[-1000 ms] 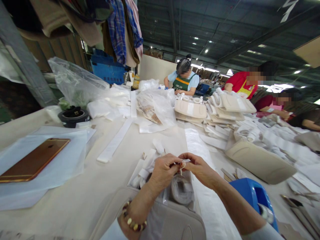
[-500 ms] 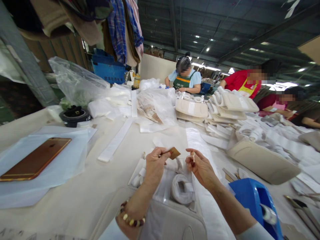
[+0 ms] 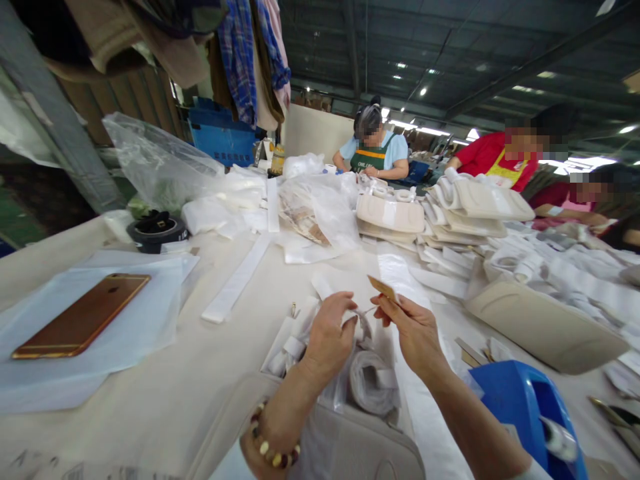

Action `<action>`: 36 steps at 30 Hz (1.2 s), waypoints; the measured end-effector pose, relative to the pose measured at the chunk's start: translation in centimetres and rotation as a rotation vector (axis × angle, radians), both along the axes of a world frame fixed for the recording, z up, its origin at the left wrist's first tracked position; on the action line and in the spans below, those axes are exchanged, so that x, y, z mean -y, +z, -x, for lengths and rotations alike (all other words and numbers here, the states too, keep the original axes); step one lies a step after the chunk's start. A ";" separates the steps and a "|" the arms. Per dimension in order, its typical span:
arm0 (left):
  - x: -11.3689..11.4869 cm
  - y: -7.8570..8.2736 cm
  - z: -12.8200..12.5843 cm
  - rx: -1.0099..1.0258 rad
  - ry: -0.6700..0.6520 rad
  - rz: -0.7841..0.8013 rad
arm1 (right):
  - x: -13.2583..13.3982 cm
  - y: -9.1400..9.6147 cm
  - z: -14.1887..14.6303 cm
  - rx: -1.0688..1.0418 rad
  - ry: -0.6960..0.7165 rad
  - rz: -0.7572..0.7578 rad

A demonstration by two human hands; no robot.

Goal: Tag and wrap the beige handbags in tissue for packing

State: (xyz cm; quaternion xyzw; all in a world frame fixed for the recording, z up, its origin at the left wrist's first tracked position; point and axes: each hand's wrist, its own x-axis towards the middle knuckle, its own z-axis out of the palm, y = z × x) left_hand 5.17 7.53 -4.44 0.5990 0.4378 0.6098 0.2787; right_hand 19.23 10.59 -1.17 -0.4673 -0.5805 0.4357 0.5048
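Note:
My right hand (image 3: pixel 415 330) pinches a small tan tag (image 3: pixel 383 288), held up by its lower end. A thin white string shows at those fingertips. My left hand (image 3: pixel 330 333) is beside it, with a gap between its curled fingers and thumb and nothing visible in its grasp. Below both hands lies a beige bag (image 3: pixel 370 447), partly under clear plastic. On it rests a coiled strap (image 3: pixel 373 380) in white wrapping. More white-wrapped parts (image 3: pixel 285 353) are at the left, partly hidden by my left forearm.
A phone (image 3: pixel 83 313) lies on pale sheets at left. Near the right forearm stands a blue holder (image 3: pixel 530 400). Stacked beige bags (image 3: pixel 480 207) and a plastic bag of tan pieces (image 3: pixel 310 213) are farther back. Several co-workers sit or stand across the table (image 3: pixel 175 407).
The tan tag has passed from my left hand to my right. My left hand has moved right, its fingers now parted from the thumb. The view has shifted slightly.

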 end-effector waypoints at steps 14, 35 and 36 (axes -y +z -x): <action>0.1 -0.7 -1.7 -0.899 0.036 0.024 | 0.8 0.5 0.5 0.214 -0.088 -0.061; -0.5 1.3 1.3 -0.118 0.305 0.086 | 14.4 -7.5 1.1 1.299 -0.002 -0.699; 0.2 1.9 2.2 -0.137 0.289 0.094 | 14.2 -7.4 1.0 1.306 -0.002 -0.695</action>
